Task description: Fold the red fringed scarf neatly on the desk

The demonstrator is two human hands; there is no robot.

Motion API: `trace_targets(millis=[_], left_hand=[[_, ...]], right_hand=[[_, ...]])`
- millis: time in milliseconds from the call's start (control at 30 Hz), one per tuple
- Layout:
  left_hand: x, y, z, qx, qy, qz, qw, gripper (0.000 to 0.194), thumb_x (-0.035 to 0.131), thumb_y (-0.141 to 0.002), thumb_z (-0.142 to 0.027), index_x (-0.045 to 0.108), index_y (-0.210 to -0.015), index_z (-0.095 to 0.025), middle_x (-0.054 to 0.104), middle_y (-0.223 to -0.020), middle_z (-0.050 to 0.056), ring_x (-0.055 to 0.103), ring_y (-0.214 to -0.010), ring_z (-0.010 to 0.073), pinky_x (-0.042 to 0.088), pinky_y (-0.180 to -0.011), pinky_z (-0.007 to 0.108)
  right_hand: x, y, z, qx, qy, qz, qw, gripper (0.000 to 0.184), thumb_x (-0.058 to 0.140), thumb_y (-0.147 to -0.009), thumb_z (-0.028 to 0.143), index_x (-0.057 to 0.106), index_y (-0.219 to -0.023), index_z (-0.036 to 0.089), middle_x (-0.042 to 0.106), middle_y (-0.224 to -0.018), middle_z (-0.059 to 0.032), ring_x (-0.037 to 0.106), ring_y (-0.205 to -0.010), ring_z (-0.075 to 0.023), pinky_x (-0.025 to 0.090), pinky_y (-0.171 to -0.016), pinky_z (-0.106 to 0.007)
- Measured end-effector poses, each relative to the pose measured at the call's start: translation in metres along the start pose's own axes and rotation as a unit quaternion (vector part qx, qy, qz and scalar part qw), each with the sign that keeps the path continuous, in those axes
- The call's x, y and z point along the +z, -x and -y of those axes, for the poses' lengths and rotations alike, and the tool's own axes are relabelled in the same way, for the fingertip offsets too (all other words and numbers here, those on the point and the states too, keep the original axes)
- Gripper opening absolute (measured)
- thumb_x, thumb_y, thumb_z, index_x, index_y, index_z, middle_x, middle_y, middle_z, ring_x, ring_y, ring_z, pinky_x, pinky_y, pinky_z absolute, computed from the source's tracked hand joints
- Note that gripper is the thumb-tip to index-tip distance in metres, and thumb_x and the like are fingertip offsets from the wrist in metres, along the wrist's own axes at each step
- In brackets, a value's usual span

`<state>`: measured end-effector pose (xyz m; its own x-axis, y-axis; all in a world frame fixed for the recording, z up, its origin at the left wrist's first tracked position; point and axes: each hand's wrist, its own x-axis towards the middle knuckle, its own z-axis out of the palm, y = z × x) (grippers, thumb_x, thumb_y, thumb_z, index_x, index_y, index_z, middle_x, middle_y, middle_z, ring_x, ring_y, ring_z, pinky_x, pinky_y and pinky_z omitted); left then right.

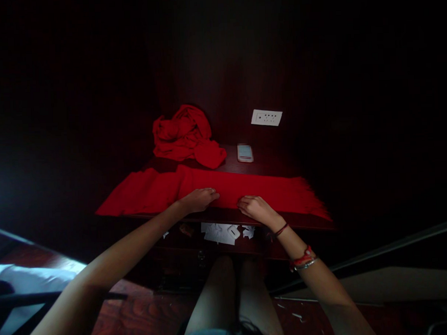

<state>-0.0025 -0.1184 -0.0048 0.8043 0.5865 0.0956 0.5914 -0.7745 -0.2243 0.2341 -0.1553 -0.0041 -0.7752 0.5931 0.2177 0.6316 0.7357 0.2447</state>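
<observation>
A long red scarf [268, 188] lies spread flat across a small dark wooden table [247, 218], with a fringe at its right end. My left hand [198, 199] and my right hand [256, 208] rest on the scarf's near edge at the middle, a little apart. The fingers of both are curled down onto the cloth, pinching its edge. Red and metal bracelets circle my right wrist. A second red cloth [185, 135] sits crumpled in a heap at the back of the table.
A phone [245, 152] lies behind the scarf near the wall. A white socket plate [266, 117] is on the dark wall. Paper scraps [222, 232] fill a shelf under the tabletop. My knees are below; a white bed edge [25, 279] lies left.
</observation>
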Motion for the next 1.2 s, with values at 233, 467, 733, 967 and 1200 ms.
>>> trace_targets(millis=[233,467,733,967,1200], left_hand=[[0.002,-0.008,-0.011,-0.040,-0.036,-0.030,0.998,0.015,0.035,-0.084,-0.019,0.050,-0.086,-0.017,0.054,-0.083,0.006,0.053,-0.077,0.0173,0.041,-0.063,0.026],[-0.002,-0.003,-0.010,-0.052,-0.019,-0.066,0.996,0.017,0.035,-0.085,-0.022,0.050,-0.081,-0.016,0.052,-0.081,0.003,0.050,-0.076,0.0140,0.039,-0.070,0.024],[-0.004,0.006,-0.015,-0.028,-0.018,-0.057,0.998,0.017,0.032,-0.084,-0.012,0.048,-0.087,-0.016,0.050,-0.086,0.004,0.048,-0.077,0.0137,0.038,-0.068,0.023],[0.000,0.003,-0.017,-0.011,-0.026,-0.060,0.998,0.012,0.040,-0.081,-0.016,0.051,-0.085,-0.016,0.051,-0.086,0.005,0.048,-0.082,0.0178,0.038,-0.074,0.029],[-0.003,0.006,-0.012,0.035,-0.029,-0.016,0.999,0.020,0.038,-0.081,-0.007,0.048,-0.095,-0.015,0.056,-0.093,0.005,0.053,-0.083,0.0149,0.041,-0.070,0.024]], right_hand=[[0.004,-0.005,0.003,0.032,-0.005,-0.005,0.999,0.017,0.042,-0.082,0.023,0.056,-0.082,0.016,0.059,-0.079,-0.0055,0.051,-0.073,-0.0143,0.035,-0.067,-0.025],[0.003,0.002,0.008,0.038,0.012,-0.041,0.998,0.022,0.041,-0.082,0.022,0.052,-0.101,0.016,0.058,-0.079,-0.0056,0.049,-0.074,-0.0160,0.034,-0.067,-0.028],[0.014,0.010,0.004,0.072,0.013,-0.088,0.993,0.020,0.038,-0.083,0.017,0.055,-0.094,0.015,0.057,-0.080,-0.0063,0.046,-0.074,-0.0163,0.035,-0.067,-0.028],[0.017,0.014,0.000,0.047,0.013,-0.057,0.997,0.019,0.040,-0.083,0.016,0.056,-0.091,0.016,0.056,-0.081,-0.0056,0.047,-0.076,-0.0163,0.037,-0.068,-0.027],[0.016,0.021,-0.010,-0.004,-0.024,-0.043,0.999,0.022,0.037,-0.084,0.014,0.052,-0.100,0.014,0.057,-0.080,-0.0055,0.050,-0.076,-0.0154,0.040,-0.069,-0.026]])
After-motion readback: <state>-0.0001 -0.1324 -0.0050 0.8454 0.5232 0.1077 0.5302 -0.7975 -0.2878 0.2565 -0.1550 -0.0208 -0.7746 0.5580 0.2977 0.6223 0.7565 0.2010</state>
